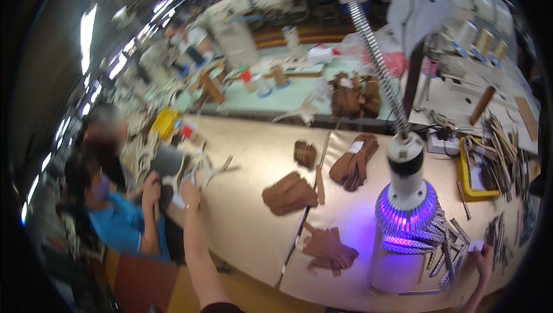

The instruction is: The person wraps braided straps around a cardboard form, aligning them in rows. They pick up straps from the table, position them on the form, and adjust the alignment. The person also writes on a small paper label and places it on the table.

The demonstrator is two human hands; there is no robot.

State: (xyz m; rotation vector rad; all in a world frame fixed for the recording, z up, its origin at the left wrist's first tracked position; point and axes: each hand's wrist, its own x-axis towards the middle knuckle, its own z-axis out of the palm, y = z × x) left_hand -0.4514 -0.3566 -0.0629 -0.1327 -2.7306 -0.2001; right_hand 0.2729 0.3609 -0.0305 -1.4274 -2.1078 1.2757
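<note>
My left arm stretches across to the left part of the table, where my left hand (191, 194) is beside pale cut pieces (208, 172) near a co-worker. Blur hides its fingers and whatever they may hold. On the far right, my right hand (485, 259) is closed at the edge of a small white piece (476, 246). Braided strips (455, 249) lie just left of that hand, partly under a lamp (405, 203) with purple light. Darker strips (495, 233) lie beyond it. Brown bundles (291, 193) and a loose brown stack (329, 249) rest mid-table.
A co-worker in blue (124, 221) sits at the left edge, hands near a grey round-ended object (168, 160). The lamp's metal neck (368, 36) comes down from above. A yellow tray (481, 193) stands right; a yellow bin (166, 123) stands far left. Thread cones (484, 41) stand behind.
</note>
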